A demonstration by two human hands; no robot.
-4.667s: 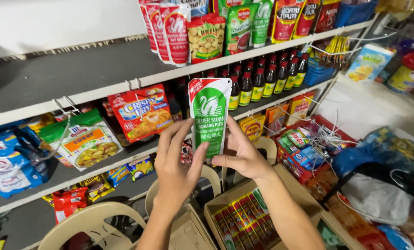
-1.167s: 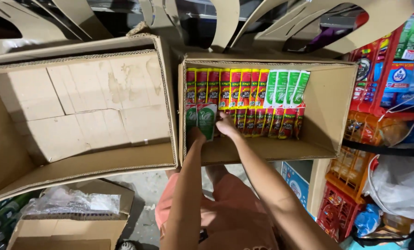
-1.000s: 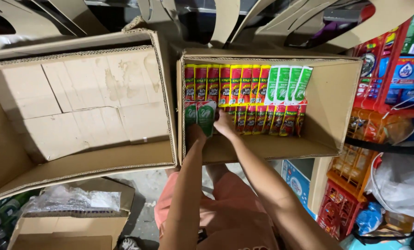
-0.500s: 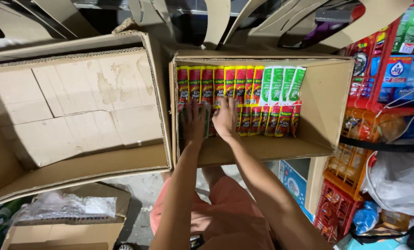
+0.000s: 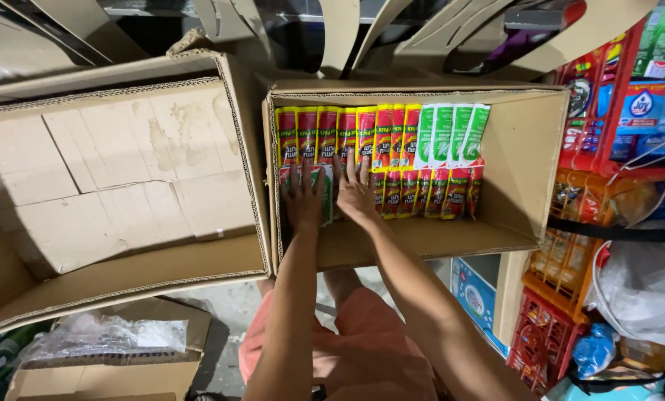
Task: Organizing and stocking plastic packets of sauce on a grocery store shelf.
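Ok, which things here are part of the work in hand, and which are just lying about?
In hand:
- left hand and right hand, flat on the green sachets
- red and yellow sachets in rows
- open carton holding them

Lying about:
- empty carton
- plastic-covered box
- red crate
- white bag

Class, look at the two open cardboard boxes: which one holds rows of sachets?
The right-hand cardboard box, under both hands: red-and-yellow and green sachets line it. The left-hand cardboard box shows only its bare bottom.

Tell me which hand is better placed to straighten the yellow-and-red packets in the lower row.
Right, probably. The right hand lies beside the lower packets; the left hand rests farther off by the box wall.
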